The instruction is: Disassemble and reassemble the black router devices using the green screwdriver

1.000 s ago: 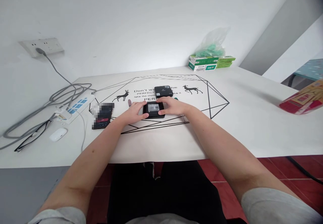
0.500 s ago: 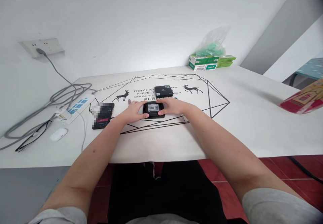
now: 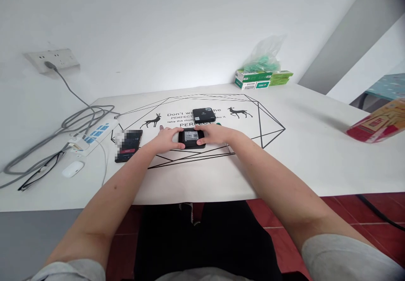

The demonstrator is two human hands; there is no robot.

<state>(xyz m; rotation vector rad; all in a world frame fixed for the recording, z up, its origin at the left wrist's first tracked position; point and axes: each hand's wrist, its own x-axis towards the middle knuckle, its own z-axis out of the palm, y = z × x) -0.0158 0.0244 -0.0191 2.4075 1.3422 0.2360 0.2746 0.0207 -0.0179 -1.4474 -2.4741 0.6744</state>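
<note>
My left hand (image 3: pixel 166 139) grips the left side of a small flat black box (image 3: pixel 191 136), thumb at its near edge and fingers at its far edge. The right side of the same box is held by my right hand (image 3: pixel 215 133) in a like way. A white printed label shows on the dark piece in the box's middle. Just beyond it lies a second flat black piece (image 3: pixel 204 114) with a small pale sticker, apart from both hands. Behind each hand a small coloured thing peeks out, too hidden to name.
At left are a phone (image 3: pixel 131 144), a white earbud case (image 3: pixel 73 169), eyeglasses (image 3: pixel 41 173) and a power strip (image 3: pixel 98 134) with coiled grey cable. Green-and-white boxes (image 3: pixel 253 79) under a plastic bag (image 3: pixel 265 57) stand by the wall. A red-and-yellow package (image 3: pixel 376 122) sits at right.
The view has shifted very slightly. Both hands keep their hold on the black box, with hardly any movement of the fingers.
</note>
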